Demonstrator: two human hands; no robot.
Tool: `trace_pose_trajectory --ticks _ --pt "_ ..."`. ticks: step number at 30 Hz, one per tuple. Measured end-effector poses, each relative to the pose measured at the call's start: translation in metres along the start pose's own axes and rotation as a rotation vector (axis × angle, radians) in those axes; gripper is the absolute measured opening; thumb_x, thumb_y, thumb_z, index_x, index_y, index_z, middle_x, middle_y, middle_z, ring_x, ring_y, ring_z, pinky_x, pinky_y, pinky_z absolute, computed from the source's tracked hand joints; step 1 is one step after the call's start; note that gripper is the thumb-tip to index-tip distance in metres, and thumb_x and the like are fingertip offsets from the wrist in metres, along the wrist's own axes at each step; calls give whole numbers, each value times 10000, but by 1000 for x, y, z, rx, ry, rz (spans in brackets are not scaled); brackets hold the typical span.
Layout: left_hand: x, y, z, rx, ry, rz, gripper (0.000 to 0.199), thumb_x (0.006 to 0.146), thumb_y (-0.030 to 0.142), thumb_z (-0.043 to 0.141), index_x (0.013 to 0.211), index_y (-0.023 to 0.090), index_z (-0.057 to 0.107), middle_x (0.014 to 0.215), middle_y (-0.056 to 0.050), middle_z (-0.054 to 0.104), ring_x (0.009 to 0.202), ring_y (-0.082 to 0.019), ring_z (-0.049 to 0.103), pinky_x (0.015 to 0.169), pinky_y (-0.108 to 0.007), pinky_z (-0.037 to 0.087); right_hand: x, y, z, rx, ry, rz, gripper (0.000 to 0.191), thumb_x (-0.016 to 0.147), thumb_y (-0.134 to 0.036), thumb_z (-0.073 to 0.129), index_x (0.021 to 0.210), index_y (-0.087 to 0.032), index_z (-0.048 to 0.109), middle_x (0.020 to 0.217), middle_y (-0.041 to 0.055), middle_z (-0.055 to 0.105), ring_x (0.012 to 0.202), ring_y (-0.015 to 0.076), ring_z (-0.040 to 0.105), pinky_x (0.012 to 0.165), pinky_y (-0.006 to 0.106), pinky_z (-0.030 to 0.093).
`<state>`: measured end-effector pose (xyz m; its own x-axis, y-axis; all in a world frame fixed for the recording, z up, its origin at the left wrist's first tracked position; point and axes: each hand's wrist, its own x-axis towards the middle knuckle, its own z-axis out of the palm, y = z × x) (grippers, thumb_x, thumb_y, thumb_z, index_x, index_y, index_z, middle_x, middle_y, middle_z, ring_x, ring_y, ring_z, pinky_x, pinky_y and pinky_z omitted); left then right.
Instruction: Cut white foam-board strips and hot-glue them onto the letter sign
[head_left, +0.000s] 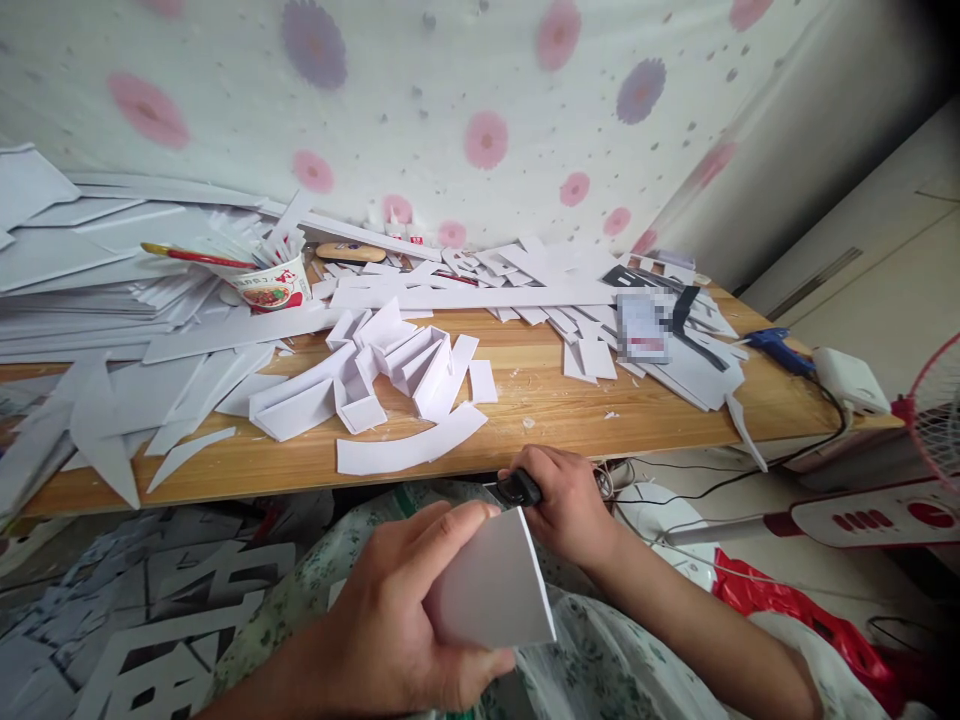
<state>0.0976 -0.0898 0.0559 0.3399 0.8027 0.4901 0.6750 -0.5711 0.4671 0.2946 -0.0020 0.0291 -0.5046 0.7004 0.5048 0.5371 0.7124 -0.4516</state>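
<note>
My left hand [405,600] grips a white foam board piece [491,590] between thumb and fingers, above my lap and in front of the table edge. My right hand [566,500] is wrapped round a black-handled tool [519,487] just beyond the piece; its working end is mostly hidden. On the wooden table [525,400] ahead stand folded white board shapes [382,365]. A curved white strip [412,440] lies at the near edge, with a small white rectangle [484,381] behind it.
White board sheets [90,240] are piled at the left beside a paper cup [277,285] of strips. A blue glue gun [780,350] and white box [851,380] sit at the right end. Scraps [187,620] lie below left; a fan [877,515] and cables are right.
</note>
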Motion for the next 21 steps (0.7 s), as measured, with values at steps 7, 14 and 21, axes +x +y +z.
trace_pose_trajectory --ticks 7,14,21 --pt "11 -1 -1 -82 48 -87 559 626 249 624 1161 237 462 956 -14 701 791 -150 699 626 -152 543 -4 -6 -10 99 15 -50 70 831 -200 484 762 -215 484 619 -10 579 529 123 520 522 230 344" --pt "8 -5 -3 -150 11 -79 597 641 282 667 1195 255 447 999 -11 684 847 -158 687 658 -161 545 0 -16 -10 89 30 -126 80 805 -167 479 742 -217 477 598 -19 559 506 119 483 510 240 316" --pt "2 -2 -2 -111 2 -25 678 609 320 706 1228 234 443 1015 -45 687 887 -201 687 685 -205 560 0 -7 -4 19 38 -6 93 826 -201 487 735 -210 497 605 -2 594 511 128 526 506 234 345"
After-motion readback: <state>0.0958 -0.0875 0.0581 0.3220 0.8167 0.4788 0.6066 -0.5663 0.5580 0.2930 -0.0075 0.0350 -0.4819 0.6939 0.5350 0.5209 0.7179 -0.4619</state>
